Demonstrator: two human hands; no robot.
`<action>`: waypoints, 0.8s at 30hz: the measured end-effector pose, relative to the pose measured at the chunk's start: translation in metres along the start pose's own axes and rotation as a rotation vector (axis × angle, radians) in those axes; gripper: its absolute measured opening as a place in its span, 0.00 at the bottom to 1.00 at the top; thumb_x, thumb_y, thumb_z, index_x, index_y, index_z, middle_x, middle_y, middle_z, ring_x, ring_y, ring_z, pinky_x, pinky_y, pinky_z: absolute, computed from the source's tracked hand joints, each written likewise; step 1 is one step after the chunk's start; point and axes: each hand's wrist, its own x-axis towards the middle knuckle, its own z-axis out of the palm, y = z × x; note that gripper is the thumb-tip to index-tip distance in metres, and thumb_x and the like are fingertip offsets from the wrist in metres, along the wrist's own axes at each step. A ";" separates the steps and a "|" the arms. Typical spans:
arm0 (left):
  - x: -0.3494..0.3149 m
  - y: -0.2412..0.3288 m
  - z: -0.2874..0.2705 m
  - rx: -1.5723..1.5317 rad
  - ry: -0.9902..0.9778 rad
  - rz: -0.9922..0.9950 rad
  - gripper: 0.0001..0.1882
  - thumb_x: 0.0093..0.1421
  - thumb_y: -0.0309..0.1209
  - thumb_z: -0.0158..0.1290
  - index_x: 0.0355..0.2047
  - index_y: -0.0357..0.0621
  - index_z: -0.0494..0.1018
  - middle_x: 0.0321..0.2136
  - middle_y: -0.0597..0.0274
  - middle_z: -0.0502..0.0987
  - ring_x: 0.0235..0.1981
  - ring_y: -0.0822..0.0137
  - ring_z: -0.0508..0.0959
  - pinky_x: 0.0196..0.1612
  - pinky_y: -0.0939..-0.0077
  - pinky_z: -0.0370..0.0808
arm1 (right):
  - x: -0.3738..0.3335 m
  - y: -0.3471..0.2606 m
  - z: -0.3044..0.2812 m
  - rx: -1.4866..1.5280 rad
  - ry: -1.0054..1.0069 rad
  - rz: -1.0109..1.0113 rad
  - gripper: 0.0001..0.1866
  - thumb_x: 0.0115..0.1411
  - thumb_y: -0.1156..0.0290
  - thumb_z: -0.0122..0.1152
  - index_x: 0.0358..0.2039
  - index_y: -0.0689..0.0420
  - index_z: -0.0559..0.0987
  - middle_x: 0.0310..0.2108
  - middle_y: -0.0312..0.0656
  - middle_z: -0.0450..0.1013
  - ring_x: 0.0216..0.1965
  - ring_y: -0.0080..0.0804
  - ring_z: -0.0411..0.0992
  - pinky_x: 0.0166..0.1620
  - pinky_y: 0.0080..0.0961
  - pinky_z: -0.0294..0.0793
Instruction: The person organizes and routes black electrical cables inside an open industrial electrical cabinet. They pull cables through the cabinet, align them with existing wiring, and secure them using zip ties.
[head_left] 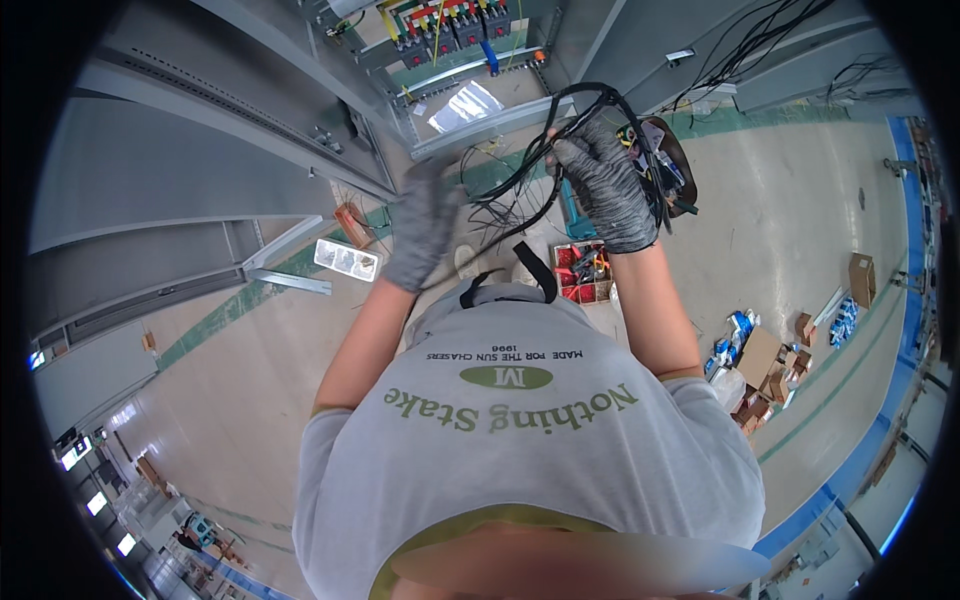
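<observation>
My right hand [608,190], in a grey knit glove, is closed around a loop of black cable [585,88]. Part of the loop arches above the hand and part hangs down past its outer side. Another stretch of the cable runs from the hand down and left, towards my waist. My left hand [425,225], gloved the same way, is raised to the left of the loop. Motion smears its fingers, so whether they hold the cable is unclear. Both hands are in front of an open grey metal cabinet [500,122].
Inside the cabinet sit circuit breakers [470,30] with coloured bars. By my feet are a red parts box [582,292], a white tray [346,259] and loose thin wires. A dark tool bag [680,160] stands at right, with cardboard boxes [757,360] farther off. A metal frame bar [290,282] juts out at left.
</observation>
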 end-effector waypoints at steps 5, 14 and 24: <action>0.025 0.047 0.041 -0.627 -0.129 -0.098 0.08 0.60 0.28 0.52 0.40 0.41 0.70 0.32 0.58 0.75 0.29 0.68 0.76 0.35 0.75 0.74 | -0.015 -0.012 0.002 -0.136 -0.057 -0.070 0.16 0.57 0.77 0.60 0.46 0.63 0.74 0.37 0.38 0.75 0.38 0.25 0.73 0.45 0.21 0.71; 0.028 0.073 0.042 -0.548 -0.244 -0.143 0.04 0.61 0.28 0.52 0.33 0.40 0.71 0.24 0.60 0.74 0.26 0.70 0.76 0.31 0.75 0.73 | -0.022 0.008 -0.023 -0.366 0.067 -0.284 0.11 0.57 0.72 0.61 0.39 0.62 0.80 0.35 0.39 0.77 0.36 0.24 0.72 0.44 0.22 0.71; 0.030 0.056 0.040 -0.276 -0.072 0.212 0.06 0.56 0.24 0.54 0.36 0.41 0.73 0.37 0.53 0.74 0.37 0.58 0.76 0.43 0.70 0.73 | -0.031 0.002 -0.004 -0.181 0.060 -0.083 0.13 0.58 0.69 0.61 0.41 0.62 0.80 0.35 0.40 0.78 0.36 0.23 0.74 0.43 0.20 0.71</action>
